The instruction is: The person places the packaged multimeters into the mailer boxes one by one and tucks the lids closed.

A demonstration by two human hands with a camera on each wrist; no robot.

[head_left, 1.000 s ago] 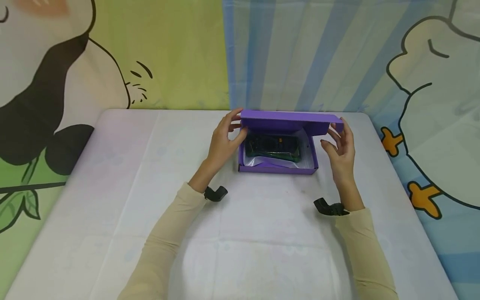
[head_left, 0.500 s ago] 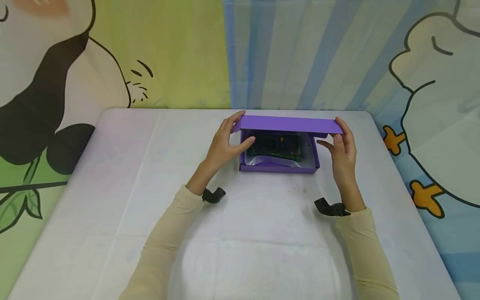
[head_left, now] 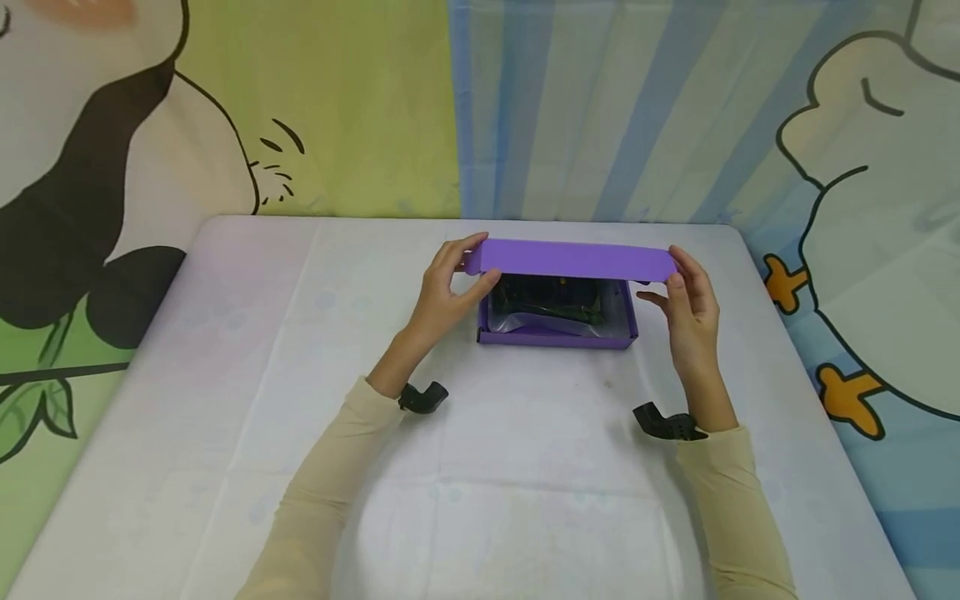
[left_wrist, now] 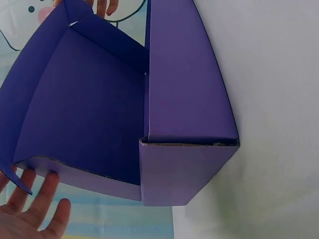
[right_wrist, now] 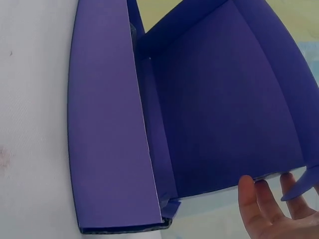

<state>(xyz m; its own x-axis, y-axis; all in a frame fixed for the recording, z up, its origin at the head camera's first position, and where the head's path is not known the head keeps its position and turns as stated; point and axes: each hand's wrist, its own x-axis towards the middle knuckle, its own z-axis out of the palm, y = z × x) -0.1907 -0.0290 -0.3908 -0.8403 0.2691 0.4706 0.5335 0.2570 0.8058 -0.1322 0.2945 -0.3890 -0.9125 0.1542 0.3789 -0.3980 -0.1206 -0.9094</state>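
Observation:
A purple cardboard box (head_left: pixel 558 341) sits toward the back of the white table, its hinged lid (head_left: pixel 577 260) tilted partway down over it. Inside lies a dark item in a clear plastic bag (head_left: pixel 551 304), partly hidden by the lid. My left hand (head_left: pixel 441 296) holds the lid's left end, thumb near the front flap's lower edge and fingers along the side. At the other end, my right hand (head_left: pixel 692 312) grips the lid's right corner between thumb and fingers. In both wrist views fingertips touch the lid's side edges, beside the tabs of its front flap.
White cloth covers the table (head_left: pixel 525 500). Behind it hangs a printed curtain (head_left: pixel 360 108) with cartoon animals and blue stripes. A black wrist mount (head_left: pixel 423 398) juts from the left wrist, and another black mount (head_left: pixel 666 422) from the right.
The lid has swung forward and down, so its front flap now faces me and covers more of the bagged item. Both hands have come down with it; the right thumb has moved onto the lid.

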